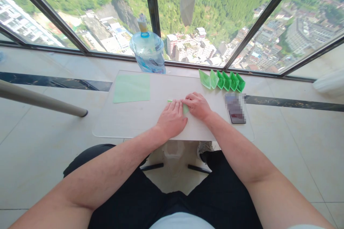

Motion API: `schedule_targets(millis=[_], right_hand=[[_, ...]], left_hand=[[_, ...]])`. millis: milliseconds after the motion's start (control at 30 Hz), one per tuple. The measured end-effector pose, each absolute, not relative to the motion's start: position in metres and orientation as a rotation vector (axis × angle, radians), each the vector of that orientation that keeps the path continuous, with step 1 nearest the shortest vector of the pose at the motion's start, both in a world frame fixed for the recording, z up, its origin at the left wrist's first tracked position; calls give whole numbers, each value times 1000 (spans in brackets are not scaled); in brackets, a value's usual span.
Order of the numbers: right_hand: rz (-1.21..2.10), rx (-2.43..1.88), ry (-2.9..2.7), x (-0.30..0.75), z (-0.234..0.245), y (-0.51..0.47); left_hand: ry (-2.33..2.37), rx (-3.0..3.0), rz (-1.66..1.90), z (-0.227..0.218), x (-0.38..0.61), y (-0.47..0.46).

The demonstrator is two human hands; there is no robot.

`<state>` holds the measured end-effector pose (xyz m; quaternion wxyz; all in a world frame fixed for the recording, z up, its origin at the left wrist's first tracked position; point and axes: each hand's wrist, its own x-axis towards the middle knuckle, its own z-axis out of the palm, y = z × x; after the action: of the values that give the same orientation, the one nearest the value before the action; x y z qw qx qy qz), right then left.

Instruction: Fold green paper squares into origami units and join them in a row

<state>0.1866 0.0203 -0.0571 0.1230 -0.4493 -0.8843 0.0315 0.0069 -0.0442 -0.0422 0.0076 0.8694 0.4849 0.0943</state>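
Observation:
A small piece of folded light green paper (185, 108) lies on the white table, mostly covered by my hands. My left hand (173, 116) rests flat over it, fingers stretched out and pressing down. From the right side, my right hand (198, 106) grips the paper's edge with its thumb and bent fingers close to my left fingertips. How many folds the paper has is hidden. A flat light green sheet (131, 88) lies at the table's far left. Several folded green paper boats (227, 80) stand in a row along the far right edge.
The white table (129, 121) has rounded front corners. A phone (235, 109) lies on its right side. Beyond the far edge stands a large blue water bottle (148, 52) by the window. A grey pole (45, 100) slants in from the left.

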Motion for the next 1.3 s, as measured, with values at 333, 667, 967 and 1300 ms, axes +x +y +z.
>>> schedule_targets(millis=[333,667,967,1300], right_hand=[[77,-1306,-2589,187,-57,20],[35,-1260,-2637,188,-54,19],[23,-1197,-2671,191,-51,15],[-18,-1083,-2619,198,-55,11]], left_hand=[[1580,2667,274,-38,7,-44],[1620,2645,250,-32,8,-44],[1625,2665,237,-29,6,-43],[1658,2615,243,-28,4,-41]])
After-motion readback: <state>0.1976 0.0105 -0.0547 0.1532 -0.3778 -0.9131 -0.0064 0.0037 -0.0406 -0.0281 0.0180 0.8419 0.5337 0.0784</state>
